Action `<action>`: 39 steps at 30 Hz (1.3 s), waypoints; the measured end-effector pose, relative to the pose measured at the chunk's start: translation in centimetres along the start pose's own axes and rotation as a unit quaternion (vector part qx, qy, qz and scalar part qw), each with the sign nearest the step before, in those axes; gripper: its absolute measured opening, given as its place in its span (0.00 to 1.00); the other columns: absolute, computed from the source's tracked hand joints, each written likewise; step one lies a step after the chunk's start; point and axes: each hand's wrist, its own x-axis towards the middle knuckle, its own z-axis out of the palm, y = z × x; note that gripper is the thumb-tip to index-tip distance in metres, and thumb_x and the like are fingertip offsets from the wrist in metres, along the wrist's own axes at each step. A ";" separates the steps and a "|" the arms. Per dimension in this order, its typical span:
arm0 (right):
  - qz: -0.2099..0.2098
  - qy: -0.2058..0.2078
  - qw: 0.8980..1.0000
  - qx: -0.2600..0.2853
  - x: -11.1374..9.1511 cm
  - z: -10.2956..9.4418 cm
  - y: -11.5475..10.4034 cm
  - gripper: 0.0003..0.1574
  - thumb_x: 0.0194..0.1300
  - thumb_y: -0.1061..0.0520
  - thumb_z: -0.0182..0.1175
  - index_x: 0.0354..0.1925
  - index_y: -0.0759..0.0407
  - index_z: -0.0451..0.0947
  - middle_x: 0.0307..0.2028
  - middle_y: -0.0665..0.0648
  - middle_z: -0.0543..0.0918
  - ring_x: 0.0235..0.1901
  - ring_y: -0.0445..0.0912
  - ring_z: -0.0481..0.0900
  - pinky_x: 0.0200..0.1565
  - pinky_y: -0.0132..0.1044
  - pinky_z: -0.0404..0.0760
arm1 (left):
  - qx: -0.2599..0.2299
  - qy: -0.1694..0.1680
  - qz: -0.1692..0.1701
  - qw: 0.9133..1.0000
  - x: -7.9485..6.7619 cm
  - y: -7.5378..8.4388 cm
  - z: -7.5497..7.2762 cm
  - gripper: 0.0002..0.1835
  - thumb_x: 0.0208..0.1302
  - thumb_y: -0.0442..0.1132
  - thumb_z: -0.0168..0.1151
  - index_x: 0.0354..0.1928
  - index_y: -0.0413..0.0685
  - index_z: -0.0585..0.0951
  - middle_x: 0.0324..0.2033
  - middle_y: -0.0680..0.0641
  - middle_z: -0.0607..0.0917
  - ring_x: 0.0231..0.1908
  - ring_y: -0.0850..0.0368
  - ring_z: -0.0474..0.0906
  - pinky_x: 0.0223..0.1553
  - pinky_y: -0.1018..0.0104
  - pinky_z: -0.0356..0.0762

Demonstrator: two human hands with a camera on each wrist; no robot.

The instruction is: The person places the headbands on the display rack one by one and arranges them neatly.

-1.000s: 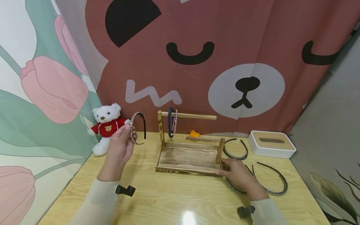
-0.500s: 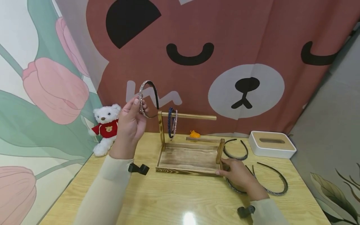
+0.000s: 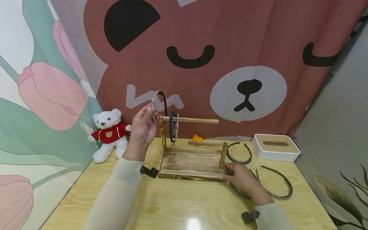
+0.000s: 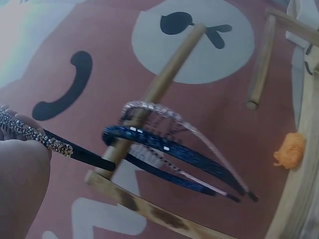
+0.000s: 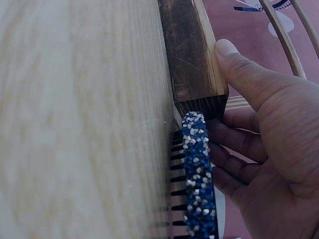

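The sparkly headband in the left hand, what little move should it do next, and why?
I'd guess the left hand should ease the sparkly headband over the upper bar. The blue headband and pink headband hang on that bar, the sparkly one's dark end looks close to it, and the right hand holds the rack's right end.

A white teddy bear in a red hoodie sits at the left of the wood-grain table, by a tulip-print hanging. Along the back, before a reddish-brown bear-face curtain, lie a small orange object and, farther right, a white tissue box with a wood-coloured, slotted top.
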 end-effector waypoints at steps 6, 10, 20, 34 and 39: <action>-0.005 0.005 1.000 -0.010 0.0 -0.1 0.1 0.57 0.67 0.27 0.71 0.77 0.63 0.74 0.69 0.66 0.83 0.72 0.67 0.77 0.69 0.68 0.78 | 0.006 0.024 -0.020 0.999 -0.6 -1.8 -0.9 0.12 0.82 0.31 0.59 0.44 0.49 0.91 0.37 0.50 0.87 0.37 0.60 0.81 0.41 0.73 0.82; -0.007 0.007 1.000 -0.010 -0.1 -0.1 0.0 0.57 0.66 0.27 0.71 0.77 0.63 0.74 0.69 0.66 0.83 0.72 0.67 0.77 0.69 0.67 0.79 | 0.035 0.039 -0.035 0.998 -1.3 -3.2 -1.6 0.15 0.83 0.29 0.57 0.42 0.50 0.91 0.37 0.51 0.88 0.36 0.61 0.81 0.41 0.74 0.81; -0.012 0.007 1.000 -0.008 0.0 0.0 0.1 0.57 0.67 0.28 0.72 0.77 0.63 0.74 0.69 0.67 0.83 0.71 0.67 0.77 0.68 0.67 0.79 | 0.107 0.090 -0.044 0.989 -2.1 -6.0 -3.6 0.18 0.82 0.26 0.57 0.40 0.52 0.92 0.39 0.53 0.88 0.38 0.62 0.82 0.42 0.74 0.83; -0.013 0.006 1.000 -0.012 0.1 0.1 0.3 0.57 0.67 0.26 0.70 0.77 0.63 0.75 0.69 0.67 0.83 0.71 0.67 0.78 0.68 0.67 0.80 | 0.116 0.117 -0.051 0.985 -2.3 -7.1 -4.5 0.17 0.79 0.25 0.60 0.39 0.53 0.91 0.37 0.54 0.88 0.40 0.65 0.83 0.48 0.75 0.84; -0.012 0.005 1.000 -0.008 0.1 0.1 0.2 0.56 0.67 0.28 0.71 0.77 0.63 0.75 0.69 0.67 0.82 0.71 0.67 0.78 0.68 0.66 0.80 | 0.114 0.116 -0.056 0.985 -2.1 -7.3 -4.7 0.18 0.79 0.24 0.59 0.39 0.53 0.91 0.38 0.55 0.88 0.41 0.65 0.83 0.49 0.76 0.84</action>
